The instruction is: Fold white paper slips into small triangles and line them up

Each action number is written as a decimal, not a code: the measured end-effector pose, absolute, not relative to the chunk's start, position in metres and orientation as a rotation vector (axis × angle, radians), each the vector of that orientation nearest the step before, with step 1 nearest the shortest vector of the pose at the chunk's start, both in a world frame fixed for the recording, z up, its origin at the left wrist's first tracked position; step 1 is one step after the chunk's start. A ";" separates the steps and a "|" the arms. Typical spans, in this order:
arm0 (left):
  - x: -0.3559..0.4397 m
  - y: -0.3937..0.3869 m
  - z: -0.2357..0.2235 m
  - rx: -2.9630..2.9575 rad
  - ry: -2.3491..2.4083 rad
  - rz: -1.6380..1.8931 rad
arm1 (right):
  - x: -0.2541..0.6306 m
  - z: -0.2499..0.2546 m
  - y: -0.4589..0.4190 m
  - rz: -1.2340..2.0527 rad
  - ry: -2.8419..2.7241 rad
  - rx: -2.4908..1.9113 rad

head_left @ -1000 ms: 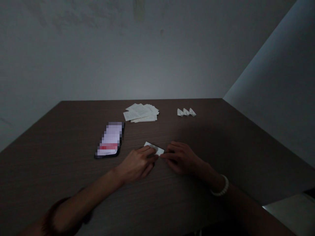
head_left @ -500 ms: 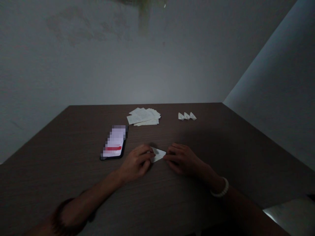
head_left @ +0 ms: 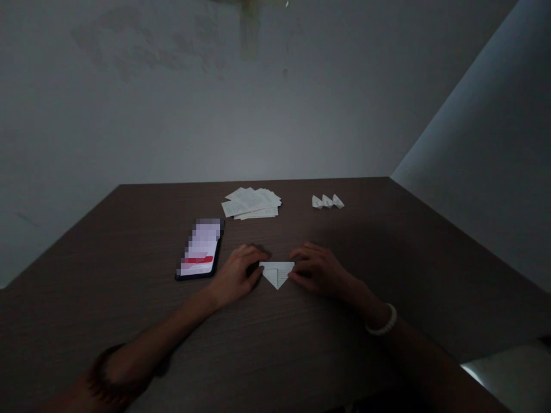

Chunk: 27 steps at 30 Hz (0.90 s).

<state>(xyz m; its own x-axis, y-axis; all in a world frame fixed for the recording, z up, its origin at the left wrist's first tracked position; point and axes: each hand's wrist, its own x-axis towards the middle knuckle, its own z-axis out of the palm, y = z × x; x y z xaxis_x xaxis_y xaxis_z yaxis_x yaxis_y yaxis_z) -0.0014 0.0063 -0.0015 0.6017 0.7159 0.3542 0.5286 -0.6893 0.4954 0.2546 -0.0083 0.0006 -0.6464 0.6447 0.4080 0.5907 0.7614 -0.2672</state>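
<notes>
A small piece of printed paper (head_left: 276,274), folded into a triangle with its point toward me, lies at the middle of the table. At its left corner, my left hand (head_left: 241,268) pinches it between thumb and fingers. My right hand (head_left: 318,268) has its curled fingers on the right corner. One flap shows on the left half of the triangle, and lines of print are visible on the right half. A white beaded bracelet is on my right wrist and a dark one on my left forearm.
A phone (head_left: 200,249) with a lit, blurred screen lies left of my left hand. Farther back is a loose pile of paper slips (head_left: 252,202). Right of it stand three small folded paper pieces (head_left: 328,201) in a row. The dark wooden table (head_left: 142,223) meets a wall behind.
The folded paper has turned so that its long edge now faces away and its point faces me. Both hands have shifted to its two side corners, uncovering more of it.
</notes>
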 end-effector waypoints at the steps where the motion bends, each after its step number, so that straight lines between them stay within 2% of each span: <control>1: -0.001 0.006 -0.002 2.500 1.009 0.750 | 0.255 -0.001 -0.008 0.172 -2.458 -0.934; 13: 0.003 0.007 0.003 2.492 0.998 0.650 | 0.247 -0.006 -0.003 0.446 -2.272 -1.019; 27: 0.008 0.009 0.008 2.624 0.855 0.555 | 0.247 -0.006 -0.004 0.421 -2.329 -0.993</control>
<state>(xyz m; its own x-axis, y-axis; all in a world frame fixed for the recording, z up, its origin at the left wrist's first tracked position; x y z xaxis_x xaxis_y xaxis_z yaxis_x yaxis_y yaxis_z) 0.0081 0.0090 0.0075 0.7447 0.6145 0.2603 0.4881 -0.7675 0.4156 0.2465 -0.0044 -0.0058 -0.5641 0.7349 0.3766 0.5566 0.6752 -0.4840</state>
